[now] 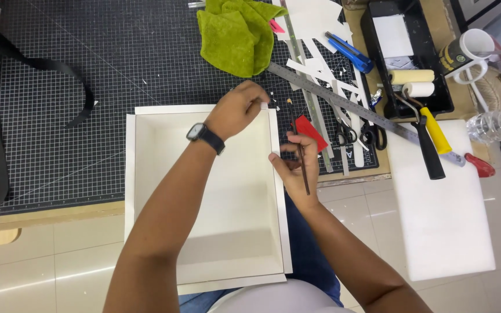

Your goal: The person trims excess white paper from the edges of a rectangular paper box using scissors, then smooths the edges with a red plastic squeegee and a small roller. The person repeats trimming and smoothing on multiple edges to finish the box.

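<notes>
Left hand point(240, 109) pinches the far right corner of the white box point(204, 197), which overhangs the cutting mat's point(88, 116) near edge. Right hand point(294, 168) grips a thin brush point(299, 149) beside the box's right wall; I should keep the corner pressed square while brushing lightly.

A white open box point(204, 191), shallow and rectangular, lies half on the front edge of the black cutting mat point(88, 87), its near end hanging past the edge. At the bench's far right corner stands a dark round tin point(454, 55) with a yellow label; beside it lies a clear plastic bottle point(500, 124). A smartwatch point(197, 132), its dark screen square, sits on the left wrist.
</notes>
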